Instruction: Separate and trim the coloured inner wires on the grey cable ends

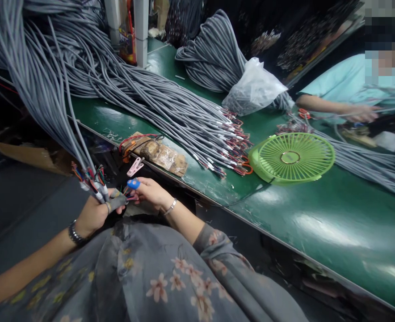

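Observation:
My left hand (97,210) is closed around the ends of several grey cables (58,107), with a grey covering on its thumb. Thin coloured wires (126,193) stick out of the cable end towards my right hand (149,191). The fingers of my right hand, one with a blue cover, are pinched together at those wires. More cable ends (93,181) with red, blue and green wires fan out just above my left hand. A pink clip (135,166) lies at the table's edge beyond my right hand.
On the green table (304,219) lie a large bundle of grey cables (170,112), a wooden block (165,156) and a green fan (290,157). A plastic bag (256,87) covers part of a coiled bundle. Another person's hand (361,112) works at the right.

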Available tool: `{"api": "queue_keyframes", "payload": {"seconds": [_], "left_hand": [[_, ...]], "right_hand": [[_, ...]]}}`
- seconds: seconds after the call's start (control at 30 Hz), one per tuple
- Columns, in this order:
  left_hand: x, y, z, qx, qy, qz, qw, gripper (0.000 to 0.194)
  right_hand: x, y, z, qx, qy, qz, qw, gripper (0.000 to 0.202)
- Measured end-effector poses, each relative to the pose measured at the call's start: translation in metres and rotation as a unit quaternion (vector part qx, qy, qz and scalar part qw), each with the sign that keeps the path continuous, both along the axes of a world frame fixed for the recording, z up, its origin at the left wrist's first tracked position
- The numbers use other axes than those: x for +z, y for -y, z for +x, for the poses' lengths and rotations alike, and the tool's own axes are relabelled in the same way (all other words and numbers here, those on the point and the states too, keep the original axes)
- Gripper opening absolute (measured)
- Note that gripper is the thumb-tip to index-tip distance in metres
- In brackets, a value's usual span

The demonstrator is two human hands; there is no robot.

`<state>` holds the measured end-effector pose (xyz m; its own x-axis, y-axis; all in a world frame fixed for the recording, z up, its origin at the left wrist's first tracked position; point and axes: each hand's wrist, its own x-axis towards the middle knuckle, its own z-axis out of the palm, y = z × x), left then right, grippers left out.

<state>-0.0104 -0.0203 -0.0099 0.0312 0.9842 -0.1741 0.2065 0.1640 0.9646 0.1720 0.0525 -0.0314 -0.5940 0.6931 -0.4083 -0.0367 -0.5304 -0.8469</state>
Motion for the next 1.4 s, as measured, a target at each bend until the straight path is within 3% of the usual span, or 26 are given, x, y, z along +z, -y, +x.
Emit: {"api": "queue_keyframes", "payload": {"seconds": [0.1, 0.33, 0.53, 0.7, 0.83, 0.97, 1.2, 1.3, 1.4], "left_hand": [[-0.003, 0.000, -0.004, -0.023, -0.026, -0.002, 0.999, 0.039], [-0.001, -0.001, -0.007, -0.053, -0.041, -0.023, 0.997, 0.038], [0.003, -0.005, -0.006, -0.039, -0.008, -0.034, 0.999, 0.042], [0.009, -0.003, -0.004, -0.034, 0.024, -0.033, 0.999, 0.039], [0.009, -0.003, -0.003, -0.008, 0.036, -0.035, 0.999, 0.038], [0.007, -0.003, -0.003, -0.004, 0.030, -0.026, 0.999, 0.039], [0.009, -0.002, -0.002, 0.010, 0.052, -0.026, 0.998, 0.040], [0.010, -0.004, -0.006, 0.022, 0.079, -0.041, 0.996, 0.040], [0.011, -0.009, -0.009, 0.016, 0.109, -0.061, 0.992, 0.042]], "right_hand": [[0.001, -0.003, -0.002, 0.022, 0.014, 0.027, 0.999, 0.060], [0.001, 0.003, -0.009, -0.011, -0.008, 0.064, 0.998, 0.056], [-0.004, 0.011, -0.013, -0.079, 0.006, 0.084, 0.993, 0.059], [-0.014, 0.005, -0.005, -0.161, -0.014, 0.041, 0.986, 0.066], [-0.011, 0.004, 0.004, -0.068, -0.052, -0.028, 0.996, 0.067], [0.000, 0.010, -0.001, -0.009, -0.043, -0.024, 0.999, 0.063], [-0.004, 0.009, -0.010, -0.120, -0.013, 0.013, 0.993, 0.051], [-0.008, 0.000, -0.003, -0.187, -0.016, -0.015, 0.982, 0.048], [-0.006, -0.008, 0.002, -0.175, -0.051, -0.070, 0.981, 0.053]]}}
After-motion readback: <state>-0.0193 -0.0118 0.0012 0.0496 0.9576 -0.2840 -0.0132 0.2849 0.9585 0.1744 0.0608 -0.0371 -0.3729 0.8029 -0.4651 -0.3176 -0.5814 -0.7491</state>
